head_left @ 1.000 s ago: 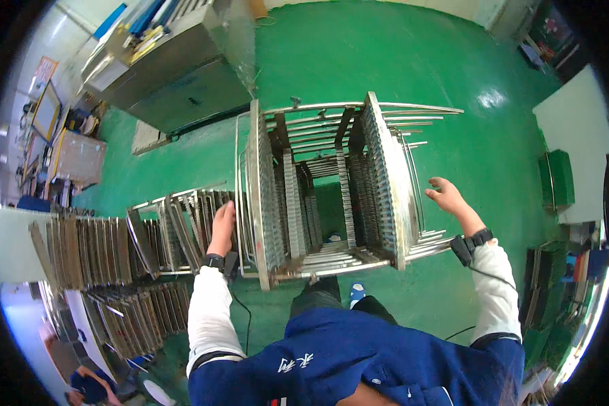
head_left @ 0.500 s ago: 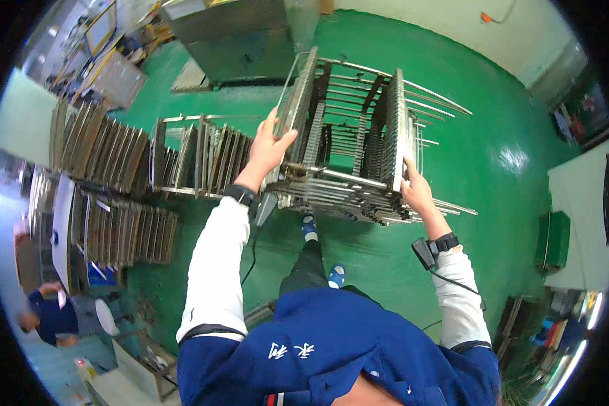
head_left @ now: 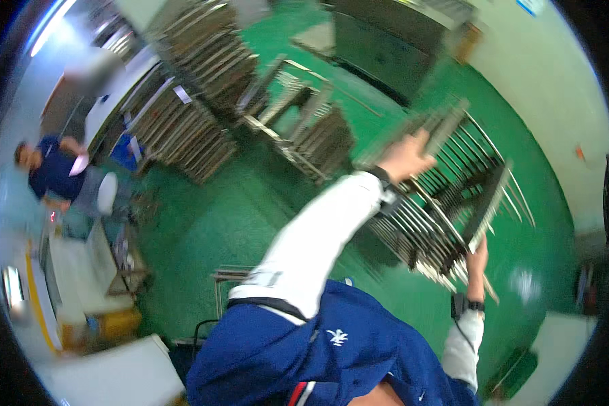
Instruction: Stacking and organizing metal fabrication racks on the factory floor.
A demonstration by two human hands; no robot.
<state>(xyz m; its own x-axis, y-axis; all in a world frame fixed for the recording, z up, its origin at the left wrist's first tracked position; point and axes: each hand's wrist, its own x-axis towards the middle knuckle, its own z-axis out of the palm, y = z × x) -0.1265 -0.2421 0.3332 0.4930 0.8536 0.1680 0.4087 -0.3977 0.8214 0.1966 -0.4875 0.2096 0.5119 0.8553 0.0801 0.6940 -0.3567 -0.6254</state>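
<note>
A metal rack (head_left: 461, 174) with rows of thin bars and slotted side plates stands in front of me to the right, blurred by motion. My left hand (head_left: 407, 159) is at the rack's left side, with its fingers over the side frame and its thumb toward the inside. My right hand (head_left: 478, 260) grips the near end of the right side frame; its fingers are partly hidden behind the frame. Long rods stick out past the rack's right side.
Stacked rack frames (head_left: 183, 128) stand at left, with another metal frame (head_left: 304, 122) nearer the rack. Beyond is a large metal cabinet (head_left: 386, 54). A seated person (head_left: 57, 169) is at far left. A white-topped table (head_left: 115, 375) lies at lower left on green floor (head_left: 203, 223).
My view has swung left, so the surroundings now appear farther right and tilted. The rack appears turned and lower right in view, with both my hands still on it.
</note>
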